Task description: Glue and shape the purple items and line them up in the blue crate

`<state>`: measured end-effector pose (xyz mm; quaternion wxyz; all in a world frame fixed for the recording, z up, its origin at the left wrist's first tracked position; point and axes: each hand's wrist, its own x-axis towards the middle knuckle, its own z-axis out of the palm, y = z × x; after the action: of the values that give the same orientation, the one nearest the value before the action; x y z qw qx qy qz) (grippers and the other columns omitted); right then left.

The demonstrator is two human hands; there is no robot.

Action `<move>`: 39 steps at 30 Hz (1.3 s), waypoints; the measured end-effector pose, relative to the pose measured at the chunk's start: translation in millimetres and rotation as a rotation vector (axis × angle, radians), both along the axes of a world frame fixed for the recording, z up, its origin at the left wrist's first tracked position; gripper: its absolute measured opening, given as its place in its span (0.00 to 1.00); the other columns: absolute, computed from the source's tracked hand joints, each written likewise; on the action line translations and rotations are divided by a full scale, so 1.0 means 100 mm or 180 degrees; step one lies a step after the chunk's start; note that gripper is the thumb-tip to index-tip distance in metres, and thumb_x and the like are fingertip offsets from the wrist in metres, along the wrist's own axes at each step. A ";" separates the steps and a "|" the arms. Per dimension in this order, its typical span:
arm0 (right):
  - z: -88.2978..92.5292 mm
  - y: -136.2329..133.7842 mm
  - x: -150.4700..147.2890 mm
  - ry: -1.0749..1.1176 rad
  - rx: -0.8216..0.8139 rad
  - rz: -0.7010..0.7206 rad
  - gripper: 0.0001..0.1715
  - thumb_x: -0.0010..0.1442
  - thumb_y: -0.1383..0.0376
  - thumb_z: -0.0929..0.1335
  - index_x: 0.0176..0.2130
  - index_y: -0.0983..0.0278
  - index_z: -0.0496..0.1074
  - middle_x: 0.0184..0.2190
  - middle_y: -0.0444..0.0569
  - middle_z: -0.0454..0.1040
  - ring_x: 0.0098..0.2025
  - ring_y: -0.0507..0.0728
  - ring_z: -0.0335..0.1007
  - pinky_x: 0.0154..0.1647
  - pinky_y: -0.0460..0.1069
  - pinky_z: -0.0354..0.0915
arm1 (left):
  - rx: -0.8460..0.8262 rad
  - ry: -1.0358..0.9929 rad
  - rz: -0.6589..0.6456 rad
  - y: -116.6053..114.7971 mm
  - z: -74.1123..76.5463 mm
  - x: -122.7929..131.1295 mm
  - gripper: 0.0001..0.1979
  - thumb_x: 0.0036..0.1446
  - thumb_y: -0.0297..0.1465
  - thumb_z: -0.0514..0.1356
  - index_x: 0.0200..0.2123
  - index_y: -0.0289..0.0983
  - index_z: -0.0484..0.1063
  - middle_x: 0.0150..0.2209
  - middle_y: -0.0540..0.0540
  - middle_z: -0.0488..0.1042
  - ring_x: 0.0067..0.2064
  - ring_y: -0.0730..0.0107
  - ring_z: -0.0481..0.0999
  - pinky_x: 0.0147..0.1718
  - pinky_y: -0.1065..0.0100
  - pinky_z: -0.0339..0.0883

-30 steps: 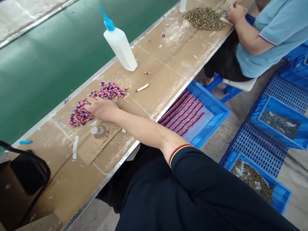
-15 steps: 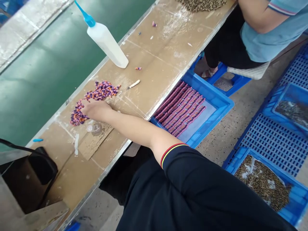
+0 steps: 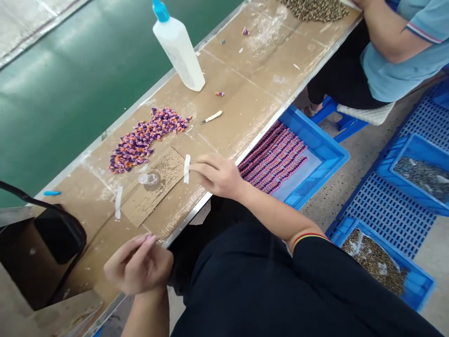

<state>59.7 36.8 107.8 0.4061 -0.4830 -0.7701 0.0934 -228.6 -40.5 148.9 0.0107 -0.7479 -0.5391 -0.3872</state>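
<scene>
My left hand is raised at the table's near edge, thumb and fingertips pinched together; whatever may be between them is too small to make out. Over the front of the table, my right hand has its fingers drawn together, tips beside a white tape strip. I cannot tell whether they touch the strip or hold a small piece. Left of that hand lies a cardboard piece with a small clear cup on it. Behind it spreads a pile of small purple, pink and orange knotted pieces.
A white bottle with blue cap and a small white-handled blade stand and lie further along. Below the edge is a blue tray with striped braided strips. A co-worker sits at the far right, near a brownish pile.
My right hand has left the colourful pile and come back toward the table's near edge. My left hand has come into view. The camera view has shifted.
</scene>
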 end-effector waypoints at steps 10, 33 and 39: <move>-1.18 -1.04 2.15 -0.0966 -0.1644 -0.2427 0.17 0.71 0.64 0.66 0.49 0.62 0.84 0.46 0.60 0.84 0.49 0.67 0.81 0.53 0.61 0.79 | 0.1000 0.0047 -0.0358 0.62 -0.49 -0.05 0.06 0.65 0.28 0.67 0.34 0.40 0.83 0.36 0.41 0.78 0.33 0.65 0.80 0.35 0.62 0.80; -1.31 -0.93 2.45 -0.2158 -0.3065 -0.1488 0.22 0.70 0.66 0.68 0.56 0.63 0.87 0.55 0.62 0.82 0.53 0.68 0.80 0.54 0.58 0.78 | 0.1162 -0.0330 -0.0457 0.63 -0.52 -0.07 0.11 0.60 0.19 0.67 0.41 0.40 0.86 0.38 0.44 0.80 0.36 0.68 0.80 0.32 0.67 0.74; -1.29 -0.92 2.47 -0.2239 -0.3103 -0.1425 0.21 0.71 0.66 0.69 0.56 0.62 0.87 0.56 0.61 0.83 0.56 0.67 0.80 0.55 0.57 0.77 | 0.1095 -0.0315 -0.0463 0.63 -0.55 -0.08 0.12 0.61 0.21 0.66 0.42 0.42 0.86 0.38 0.45 0.80 0.37 0.67 0.81 0.32 0.65 0.73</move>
<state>306.7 -55.2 -21.7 -0.1273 -0.7631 -0.6070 0.1818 -236.5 22.3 94.0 0.0839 -0.7521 -0.4095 -0.5096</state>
